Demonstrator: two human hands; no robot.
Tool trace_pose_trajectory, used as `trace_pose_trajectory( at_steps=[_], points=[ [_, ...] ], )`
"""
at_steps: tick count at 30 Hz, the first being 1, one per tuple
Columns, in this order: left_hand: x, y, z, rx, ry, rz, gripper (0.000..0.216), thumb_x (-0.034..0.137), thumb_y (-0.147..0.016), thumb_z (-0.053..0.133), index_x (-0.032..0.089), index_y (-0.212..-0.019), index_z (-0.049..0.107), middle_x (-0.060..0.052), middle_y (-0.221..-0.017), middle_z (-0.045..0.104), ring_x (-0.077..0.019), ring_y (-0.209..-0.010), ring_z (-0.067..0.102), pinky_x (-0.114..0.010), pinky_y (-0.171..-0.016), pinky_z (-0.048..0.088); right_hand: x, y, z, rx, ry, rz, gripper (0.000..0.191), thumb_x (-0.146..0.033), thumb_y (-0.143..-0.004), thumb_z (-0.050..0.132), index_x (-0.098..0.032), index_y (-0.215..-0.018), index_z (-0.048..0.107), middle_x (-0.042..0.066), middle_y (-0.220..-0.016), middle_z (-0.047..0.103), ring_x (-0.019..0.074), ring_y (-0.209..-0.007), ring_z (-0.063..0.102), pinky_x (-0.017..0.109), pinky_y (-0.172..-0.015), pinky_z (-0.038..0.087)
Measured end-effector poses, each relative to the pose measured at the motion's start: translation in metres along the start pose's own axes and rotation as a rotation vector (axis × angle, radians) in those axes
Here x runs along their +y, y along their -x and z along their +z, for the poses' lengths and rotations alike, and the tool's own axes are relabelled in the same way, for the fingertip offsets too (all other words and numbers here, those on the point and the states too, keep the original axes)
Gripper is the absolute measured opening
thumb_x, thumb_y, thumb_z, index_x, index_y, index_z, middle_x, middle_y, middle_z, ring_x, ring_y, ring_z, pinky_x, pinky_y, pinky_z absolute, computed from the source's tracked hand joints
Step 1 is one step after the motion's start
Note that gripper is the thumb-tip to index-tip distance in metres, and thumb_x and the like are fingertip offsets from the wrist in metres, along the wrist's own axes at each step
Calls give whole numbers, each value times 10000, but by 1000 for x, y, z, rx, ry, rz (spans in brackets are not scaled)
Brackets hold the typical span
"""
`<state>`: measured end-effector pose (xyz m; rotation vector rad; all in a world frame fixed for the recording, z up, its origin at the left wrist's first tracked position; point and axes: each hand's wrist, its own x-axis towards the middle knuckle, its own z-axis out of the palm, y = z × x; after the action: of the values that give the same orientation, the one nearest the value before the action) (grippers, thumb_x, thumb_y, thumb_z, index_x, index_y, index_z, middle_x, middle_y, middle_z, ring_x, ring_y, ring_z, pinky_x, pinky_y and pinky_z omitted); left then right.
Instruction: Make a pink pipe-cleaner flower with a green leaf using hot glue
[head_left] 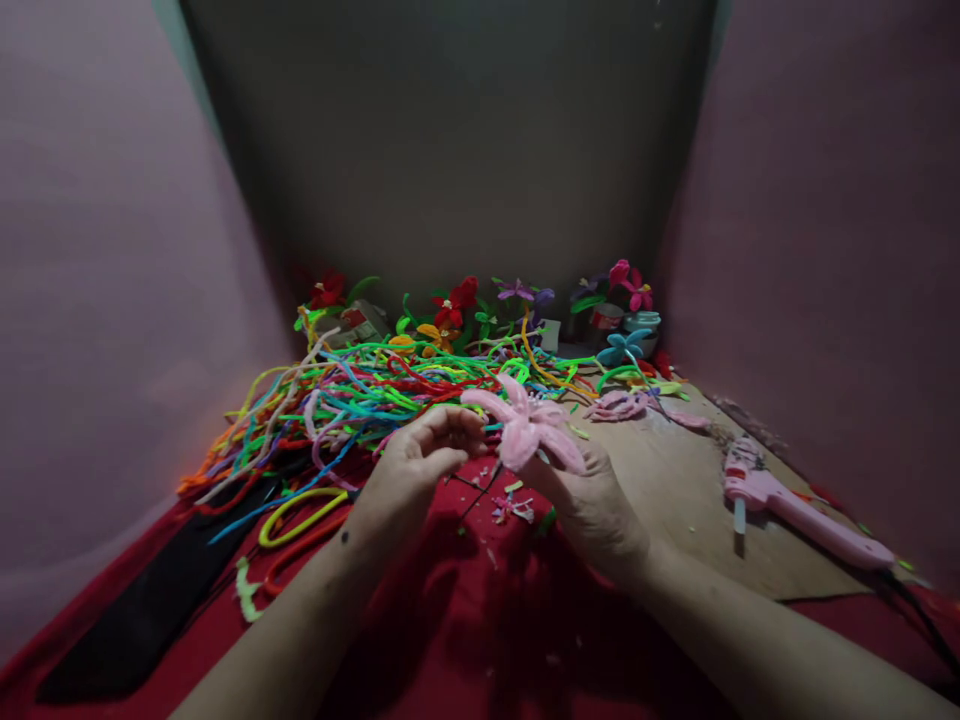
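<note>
A pale pink pipe-cleaner flower (523,428) with long fuzzy petals is held up in front of me. My right hand (592,500) grips it from below and behind, the fingertips partly hidden by the petals. Thin dark stem wires (484,497) slant down to the left beneath the bloom. Close to the left-hand petal is my left hand (431,450), its fingers loosely curled and apart from the thumb, with nothing visible between them. Whether its fingertips touch the petal I cannot tell.
A heap of coloured pipe cleaners (375,385) spreads across the back left. Finished flowers (454,305) line the rear. On the right, a pink glue gun (802,515) lies on a brown board (675,480). Yellow-handled scissors (300,515) lie left, and scraps dot the red cloth (480,640).
</note>
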<state>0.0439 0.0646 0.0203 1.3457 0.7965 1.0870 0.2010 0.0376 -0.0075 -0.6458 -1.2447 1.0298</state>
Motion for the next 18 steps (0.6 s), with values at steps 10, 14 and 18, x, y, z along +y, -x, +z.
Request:
trace_pose_trajectory(
  at_steps=[10,14,18],
  points=[
    [37,17,4,-70,61,-70,307,378,-710,600,122,-546,643,-23,-512,563,-106,-475,484,-220,-473,349,-8,15,6,-287,223,-142,106,-288,-769,656,-253,-850,714,40,-902,561,165,-880,530,305,-815,446],
    [33,17,1,-153,111,-212,311,358,-666,659,93,-504,635,-17,-462,552,-67,-400,440,-192,-417,292,-6,17,6,-338,253,-173,141,-252,-767,659,-267,-900,703,35,-891,528,167,-889,512,315,-828,439],
    [24,13,-2,-156,277,-339,251,298,-662,661,87,-528,636,-9,-455,547,-63,-386,448,-187,-421,321,-5,18,6,-345,292,-223,188,-203,-766,655,-285,-932,689,35,-920,517,174,-934,501,332,-852,442]
  ],
)
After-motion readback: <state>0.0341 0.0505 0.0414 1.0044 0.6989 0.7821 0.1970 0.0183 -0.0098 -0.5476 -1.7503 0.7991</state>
